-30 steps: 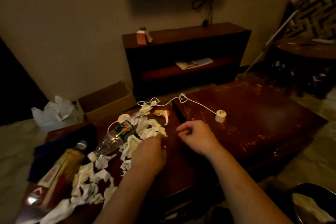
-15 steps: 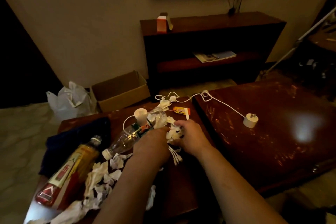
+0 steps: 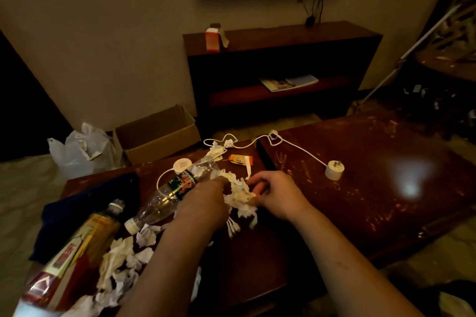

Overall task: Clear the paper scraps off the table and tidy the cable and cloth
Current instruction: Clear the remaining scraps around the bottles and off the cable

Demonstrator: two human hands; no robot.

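Note:
A bunch of crumpled white paper scraps (image 3: 240,192) lies between my two hands at the middle of the dark wooden table (image 3: 373,175). My left hand (image 3: 203,203) rests on the bunch from the left, and my right hand (image 3: 277,194) pinches it from the right. More paper scraps (image 3: 121,265) are strewn along the table's near left. A white cable (image 3: 296,147) runs from a round puck (image 3: 183,165) across the far edge to a white plug (image 3: 334,170). A dark blue cloth (image 3: 85,203) lies at the left.
A clear plastic bottle (image 3: 175,193) lies on its side just left of my hands. A large yellow-labelled bottle (image 3: 69,260) lies at the near left. An orange wrapper (image 3: 240,159) sits behind. On the floor are a cardboard box (image 3: 157,134) and a white bag (image 3: 82,152).
My right hand moved left from the bare table to the paper pile and took hold of scraps. My left hand stayed on the pile. The view shifted slightly.

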